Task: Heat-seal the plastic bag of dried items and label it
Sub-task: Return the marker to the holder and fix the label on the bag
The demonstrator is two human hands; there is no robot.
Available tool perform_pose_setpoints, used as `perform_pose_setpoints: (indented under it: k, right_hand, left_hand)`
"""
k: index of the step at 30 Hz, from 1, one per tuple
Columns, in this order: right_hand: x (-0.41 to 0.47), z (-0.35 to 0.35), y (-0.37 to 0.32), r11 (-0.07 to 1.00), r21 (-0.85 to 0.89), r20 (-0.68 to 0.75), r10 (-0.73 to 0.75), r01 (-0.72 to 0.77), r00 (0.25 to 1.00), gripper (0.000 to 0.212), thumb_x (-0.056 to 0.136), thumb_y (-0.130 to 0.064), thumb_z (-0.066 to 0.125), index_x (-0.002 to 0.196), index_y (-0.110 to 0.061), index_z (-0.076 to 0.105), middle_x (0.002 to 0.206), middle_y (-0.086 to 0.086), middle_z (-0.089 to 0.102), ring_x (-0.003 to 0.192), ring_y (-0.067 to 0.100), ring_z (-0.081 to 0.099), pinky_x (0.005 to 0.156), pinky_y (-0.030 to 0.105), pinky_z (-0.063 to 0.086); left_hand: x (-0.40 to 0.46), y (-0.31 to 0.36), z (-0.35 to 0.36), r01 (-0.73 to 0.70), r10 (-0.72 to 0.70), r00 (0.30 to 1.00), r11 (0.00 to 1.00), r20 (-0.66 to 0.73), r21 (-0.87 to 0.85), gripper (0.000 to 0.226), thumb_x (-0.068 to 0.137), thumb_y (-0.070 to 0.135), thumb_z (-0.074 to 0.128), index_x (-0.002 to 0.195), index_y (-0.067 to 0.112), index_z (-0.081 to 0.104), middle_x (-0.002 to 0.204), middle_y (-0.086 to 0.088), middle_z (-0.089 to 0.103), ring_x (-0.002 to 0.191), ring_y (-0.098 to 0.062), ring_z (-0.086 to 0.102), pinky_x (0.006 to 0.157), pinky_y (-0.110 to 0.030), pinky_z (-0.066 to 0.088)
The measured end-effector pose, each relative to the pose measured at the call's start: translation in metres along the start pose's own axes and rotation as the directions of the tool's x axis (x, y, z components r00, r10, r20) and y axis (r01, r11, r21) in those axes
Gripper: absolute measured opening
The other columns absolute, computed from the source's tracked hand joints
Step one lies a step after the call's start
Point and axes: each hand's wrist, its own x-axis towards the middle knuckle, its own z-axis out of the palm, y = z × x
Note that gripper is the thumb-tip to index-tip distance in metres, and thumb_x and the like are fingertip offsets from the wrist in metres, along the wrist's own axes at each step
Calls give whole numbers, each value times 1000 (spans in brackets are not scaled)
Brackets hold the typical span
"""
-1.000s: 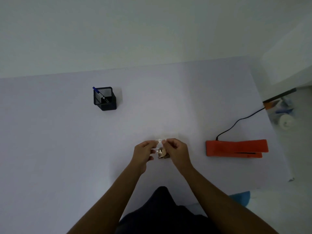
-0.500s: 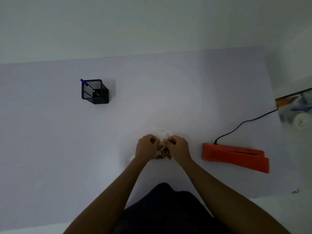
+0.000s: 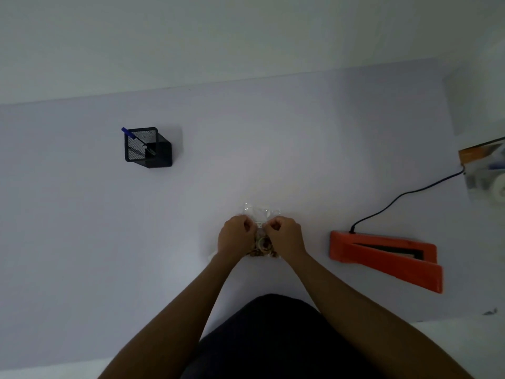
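Observation:
A small clear plastic bag point(image 3: 261, 214) with brown dried items point(image 3: 263, 246) in its lower part lies on the white table point(image 3: 82, 242) in front of me. My left hand point(image 3: 236, 236) and my right hand point(image 3: 285, 237) both pinch the bag just above the contents, fists close together. The bag's crumpled open top sticks out beyond my knuckles. An orange heat sealer point(image 3: 382, 255) lies to the right, its jaw slightly open, about a hand's width from my right hand.
A black cable point(image 3: 404, 198) runs from the sealer off the table's right edge. A black mesh pen holder point(image 3: 147, 147) with a blue pen point(image 3: 129, 134) stands at the back left. Shelf clutter point(image 3: 486, 170) shows beyond the right edge.
Both hands lowered the bag onto the table and closed into fists on it. The view shifted, so the sealer now looks angled and nearer.

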Motion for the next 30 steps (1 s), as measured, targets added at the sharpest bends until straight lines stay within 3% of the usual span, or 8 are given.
perform_pose_setpoints:
  k: [6, 11, 15, 20, 25, 30]
  right_hand:
    - [-1, 3, -3, 999, -42, -23, 14, -15, 1000, 17, 88, -26, 69, 78, -12, 70, 75, 2, 70, 71, 18, 64, 66, 28, 49]
    - [0, 5, -4, 998, -60, -42, 32, -35, 999, 17, 88, -26, 69, 78, -13, 70, 76, 1, 70, 71, 17, 65, 67, 32, 54]
    - [-1, 8, -6, 993, -95, -65, 64, -70, 996, 17, 88, -25, 66, 77, -12, 67, 75, 3, 70, 72, 22, 67, 66, 34, 55]
    - [-4, 9, -9, 990, -107, -73, 86, -93, 994, 18, 86, -25, 66, 71, -17, 60, 70, -4, 62, 68, 18, 60, 61, 27, 42]
    - [-4, 9, -8, 989, -105, -89, 97, -106, 991, 26, 86, -25, 67, 64, -20, 52, 64, -5, 57, 63, 18, 57, 57, 26, 39]
    - [-5, 11, -6, 992, -72, -108, 99, -107, 989, 28, 86, -26, 68, 65, -21, 50, 68, -3, 59, 66, 20, 60, 58, 33, 50]
  left_hand:
    - [7, 2, 1, 13, -13, 1000, 999, 6, 31, 18, 88, 26, 60, 74, 15, 64, 73, 2, 66, 67, -16, 62, 63, -29, 50]
    - [9, 5, 1, 1, -2, 1000, 997, 13, 83, 17, 87, 23, 59, 74, 14, 64, 73, 1, 66, 67, -17, 61, 58, -27, 46]
    - [9, 8, 2, -15, 14, 1000, 993, 15, 115, 20, 87, 19, 56, 71, 9, 62, 71, -5, 66, 65, -21, 63, 58, -35, 51]
    - [9, 7, 5, -15, 13, 1000, 990, 12, 137, 18, 87, 20, 56, 71, 12, 60, 75, -2, 63, 64, -17, 60, 55, -28, 45]
    - [9, 7, 7, -22, 21, 1000, 993, 3, 118, 17, 86, 18, 57, 69, 14, 55, 77, -2, 61, 64, -17, 58, 54, -28, 43]
    - [9, 1, 5, -21, 28, 998, 993, -59, 114, 20, 87, 22, 61, 72, 13, 52, 82, -3, 59, 67, -18, 55, 56, -28, 41]
